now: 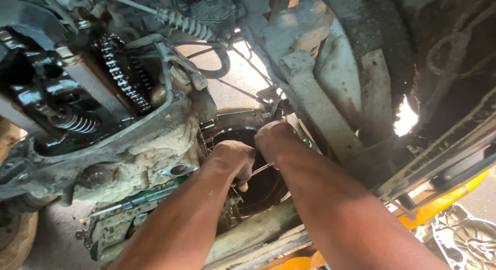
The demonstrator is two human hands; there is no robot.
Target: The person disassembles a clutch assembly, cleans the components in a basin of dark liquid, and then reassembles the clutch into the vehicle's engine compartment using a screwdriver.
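Note:
Both my hands reach into the gap between a grimy engine block (150, 146) and the vehicle frame. My left hand (233, 160) is curled shut around a thin metal rod-like tool (261, 169), its thumb pointing down. My right hand (274, 138) is closed in a fist just right of it, near a small green handle tip (307, 142); what it grips is hidden. Behind both hands lies a dark round opening (261, 190) in the housing. The tool's working end is out of sight.
An open engine head with an oily timing chain (121, 73) and valve spring (77, 122) sits upper left. A green-handled screwdriver (142, 197) rests on the block's lower ledge. A frame rail (318, 107) runs diagonally on the right. Yellow bodywork (444, 203) shows at lower right.

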